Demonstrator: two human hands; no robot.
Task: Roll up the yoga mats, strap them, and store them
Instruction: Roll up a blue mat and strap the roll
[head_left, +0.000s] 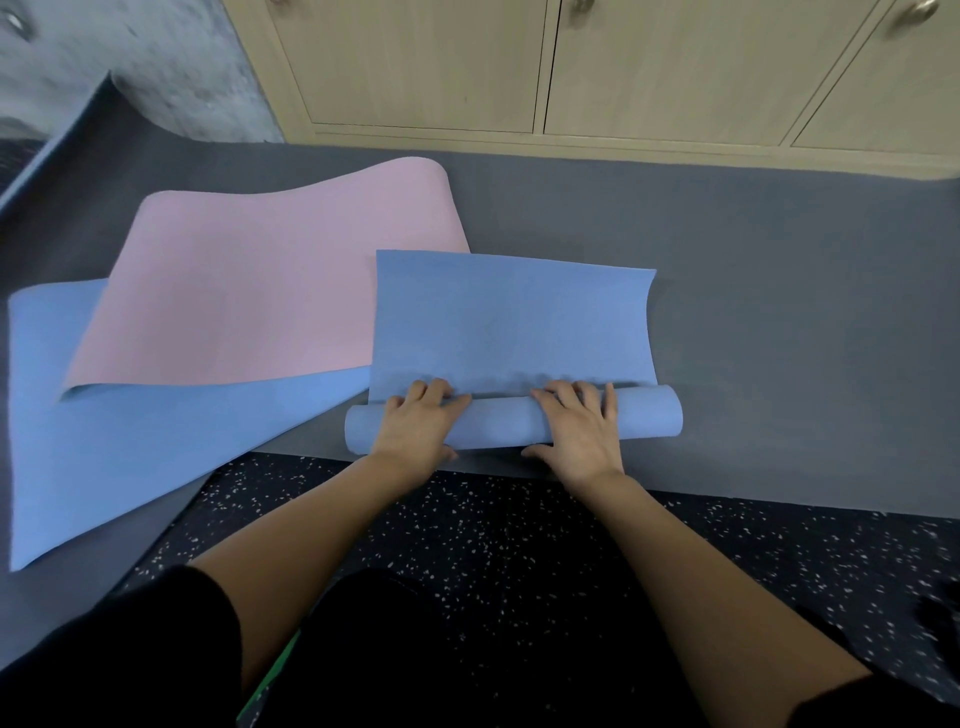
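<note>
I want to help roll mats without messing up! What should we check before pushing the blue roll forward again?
1. Hands on roll: ok; left hand and right hand both grip the blue roll.
2. The unrolled part flat: ok.
3. Path free: not ok; the unrolled part's left edge overlaps the pink mat.
4. Strap nearby: cannot tell; none in view.
5. Storing cabinet open: not ok; doors shut.
</note>
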